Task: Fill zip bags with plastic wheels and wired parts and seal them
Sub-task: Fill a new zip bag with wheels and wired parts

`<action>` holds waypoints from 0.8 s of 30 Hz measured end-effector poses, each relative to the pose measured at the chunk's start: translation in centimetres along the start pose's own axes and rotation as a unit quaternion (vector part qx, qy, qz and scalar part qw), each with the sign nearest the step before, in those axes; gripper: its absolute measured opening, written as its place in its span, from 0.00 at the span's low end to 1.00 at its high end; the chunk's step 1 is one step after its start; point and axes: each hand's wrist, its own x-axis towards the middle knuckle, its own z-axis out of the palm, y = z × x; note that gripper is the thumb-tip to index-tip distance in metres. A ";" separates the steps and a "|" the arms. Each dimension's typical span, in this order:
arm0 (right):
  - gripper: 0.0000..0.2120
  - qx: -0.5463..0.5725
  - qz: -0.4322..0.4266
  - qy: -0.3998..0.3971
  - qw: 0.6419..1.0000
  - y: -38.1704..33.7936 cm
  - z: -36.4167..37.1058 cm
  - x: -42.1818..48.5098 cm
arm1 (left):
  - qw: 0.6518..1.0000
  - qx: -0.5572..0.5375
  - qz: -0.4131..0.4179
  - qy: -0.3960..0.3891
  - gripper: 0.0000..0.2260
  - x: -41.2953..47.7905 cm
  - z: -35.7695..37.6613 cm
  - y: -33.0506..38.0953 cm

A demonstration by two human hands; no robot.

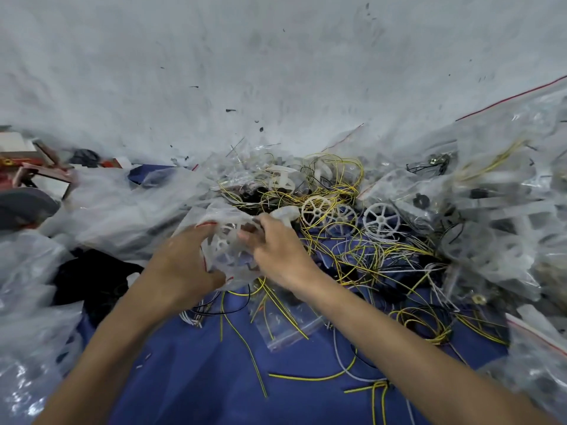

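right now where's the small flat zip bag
Head view, lower centre: small zip bag lies on the blue cloth under yellow wires, below the right hand.

You look down on a blue cloth (190,378) spread in front of you. Beyond it is a scuffed grey-white wall (276,56). At your far left lie red and white boxes (27,167), a dark grey rounded thing (21,207) just below them, and black fabric (92,277) nearer you.

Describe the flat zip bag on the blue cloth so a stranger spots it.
Find the blue cloth in the foreground. Just below the right hand a small clear zip bag lies flat. Unlike the bulging bags heaped around, it lies alone, crossed by yellow wires.
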 end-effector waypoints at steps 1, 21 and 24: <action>0.16 -0.083 -0.035 -0.008 0.996 -0.1 0.3 0.1 | 1.000 0.015 0.002 -0.002 0.34 0.0 0.2 0.1; 0.11 0.207 -0.080 0.184 0.958 0.4 2.9 8.5 | 0.977 0.078 -0.124 0.155 0.28 -0.3 0.0 -1.6; 0.23 -0.080 0.032 -0.161 0.983 3.8 4.9 9.7 | 0.981 0.095 -0.125 0.117 0.26 -0.4 1.0 -1.4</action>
